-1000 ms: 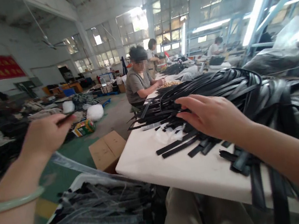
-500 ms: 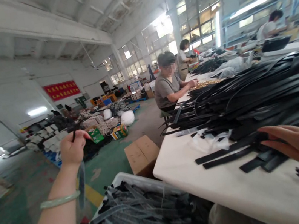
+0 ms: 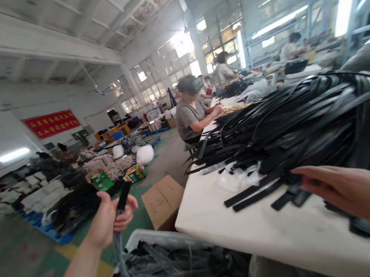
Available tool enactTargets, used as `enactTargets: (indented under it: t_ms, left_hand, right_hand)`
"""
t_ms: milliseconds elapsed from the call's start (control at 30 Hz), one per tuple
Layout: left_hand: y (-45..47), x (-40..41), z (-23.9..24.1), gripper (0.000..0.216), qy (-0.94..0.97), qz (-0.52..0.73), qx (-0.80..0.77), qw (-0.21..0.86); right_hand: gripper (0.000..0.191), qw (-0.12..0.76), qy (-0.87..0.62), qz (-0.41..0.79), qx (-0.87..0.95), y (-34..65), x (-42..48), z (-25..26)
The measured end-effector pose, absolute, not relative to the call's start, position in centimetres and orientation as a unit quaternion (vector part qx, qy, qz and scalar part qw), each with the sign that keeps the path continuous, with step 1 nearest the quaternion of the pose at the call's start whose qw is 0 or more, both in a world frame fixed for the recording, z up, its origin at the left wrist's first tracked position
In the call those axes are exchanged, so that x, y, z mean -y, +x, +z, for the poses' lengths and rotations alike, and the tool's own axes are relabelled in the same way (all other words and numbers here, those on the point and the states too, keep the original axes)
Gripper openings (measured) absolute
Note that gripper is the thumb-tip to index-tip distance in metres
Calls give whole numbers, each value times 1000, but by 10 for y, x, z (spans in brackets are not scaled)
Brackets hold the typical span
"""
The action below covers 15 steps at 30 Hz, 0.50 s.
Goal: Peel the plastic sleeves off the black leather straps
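My left hand is raised above the bin, its fingers curled round a strip. The strip's black end sticks up past the fingers, and a greyish length hangs towards the bin. Over the table, my right hand has its fingers stretched out at the ends of several black straps. Its fingertips seem to touch them. A large heap of long black straps covers the table behind that hand. Below my right wrist lies a blurred dark piece.
A white bin full of grey and black strips stands left of the white table. Beyond it is a cardboard box. A seated co-worker works at the table's far side. Stacked goods on a blue pallet are at left.
My left hand has turned, so the strip's black end now shows above the fingers. My right hand remains at the strap ends. The view has swung right.
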<state>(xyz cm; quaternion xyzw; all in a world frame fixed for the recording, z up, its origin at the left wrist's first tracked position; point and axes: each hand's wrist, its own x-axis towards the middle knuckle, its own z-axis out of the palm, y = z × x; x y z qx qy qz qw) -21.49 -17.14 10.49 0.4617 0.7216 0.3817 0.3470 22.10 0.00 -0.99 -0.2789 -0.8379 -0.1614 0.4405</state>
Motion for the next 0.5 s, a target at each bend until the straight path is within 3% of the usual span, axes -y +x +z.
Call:
enactTargets:
  t_ms: [33, 133, 200, 300, 500]
  left_hand:
    - [-198, 165, 91, 88, 467, 366, -696, 403]
    - [-145, 148, 56, 94, 486, 307, -612, 543]
    - [-117, 139, 42, 94, 498, 279, -577, 585]
    - [-90, 131, 35, 91, 504, 287, -553, 598]
    - [-87, 128, 39, 86, 513, 311, -565, 567]
  right_hand:
    - [29, 408, -276, -120, 862, 208, 14, 2]
    - [46, 334, -225, 187, 896, 158, 51, 34]
    - [58, 320, -159, 280, 891, 126, 65, 48]
    - [20, 325, -130, 293, 890, 95, 72, 51]
    - [14, 331, -145, 257, 896, 77, 73, 35]
